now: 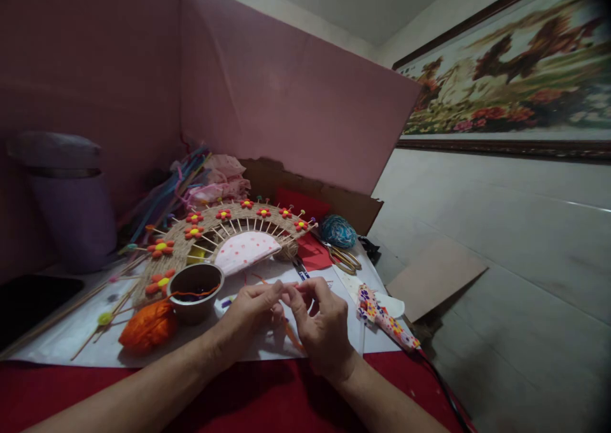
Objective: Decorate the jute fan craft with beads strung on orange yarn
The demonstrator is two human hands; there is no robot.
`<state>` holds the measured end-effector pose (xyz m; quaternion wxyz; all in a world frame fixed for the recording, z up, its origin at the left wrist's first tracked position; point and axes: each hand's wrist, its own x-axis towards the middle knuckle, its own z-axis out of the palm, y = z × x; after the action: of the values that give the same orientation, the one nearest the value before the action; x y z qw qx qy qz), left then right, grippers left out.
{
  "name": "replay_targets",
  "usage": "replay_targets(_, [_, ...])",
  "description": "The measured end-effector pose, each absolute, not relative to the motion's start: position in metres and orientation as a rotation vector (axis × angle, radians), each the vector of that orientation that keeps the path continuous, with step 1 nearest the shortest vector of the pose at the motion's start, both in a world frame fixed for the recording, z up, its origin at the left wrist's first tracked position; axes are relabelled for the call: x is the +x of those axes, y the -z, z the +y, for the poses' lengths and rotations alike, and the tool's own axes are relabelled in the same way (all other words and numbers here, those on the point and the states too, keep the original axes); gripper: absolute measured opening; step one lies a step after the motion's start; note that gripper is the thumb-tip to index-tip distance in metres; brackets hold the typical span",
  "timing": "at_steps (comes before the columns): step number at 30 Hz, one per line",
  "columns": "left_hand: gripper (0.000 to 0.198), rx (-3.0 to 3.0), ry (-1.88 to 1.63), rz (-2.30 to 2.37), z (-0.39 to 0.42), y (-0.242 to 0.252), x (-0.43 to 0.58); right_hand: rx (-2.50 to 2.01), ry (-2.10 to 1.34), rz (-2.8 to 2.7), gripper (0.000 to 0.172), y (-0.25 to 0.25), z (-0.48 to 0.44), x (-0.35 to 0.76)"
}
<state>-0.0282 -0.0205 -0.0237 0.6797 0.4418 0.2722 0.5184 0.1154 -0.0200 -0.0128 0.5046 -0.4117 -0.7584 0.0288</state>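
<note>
My left hand (pixel 255 309) and my right hand (pixel 327 325) meet over the white sheet, fingertips pinched together. An orange yarn strand (pixel 292 336) hangs between them; the fingers hide where it is gripped. To the left, a ball of orange yarn (pixel 149 326) leans near a metal bowl (pixel 196 302) with dark contents, and a strand runs across the bowl's rim. Behind the hands stands a fan-shaped craft (pixel 181 245) wrapped in twine, with red-orange flowers, thin sticks and a white dotted half-circle (pixel 248 249).
Scissors (pixel 344 260) with golden handles lie near a blue yarn ball (pixel 338 230). On the right is a flower-patterned glue gun (pixel 386 318) with a cord. A lidded purple tumbler (pixel 74 216) and a dark phone-like slab (pixel 38 302) are at left. Pink boards (pixel 296 83) stand behind.
</note>
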Motion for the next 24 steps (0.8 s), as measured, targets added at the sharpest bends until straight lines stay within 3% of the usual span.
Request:
replay_targets(8, [0.038,0.957,-1.184,0.611,-0.0194,0.0238,-0.0304,-0.967,0.010,-1.850,0.013,0.0122,-0.0205,0.1154])
replay_targets(24, [0.048,0.746,-1.184,0.554,-0.0194,0.0176,-0.0352,-0.975,0.070,-1.895,0.009,0.0166,-0.0155,0.1156])
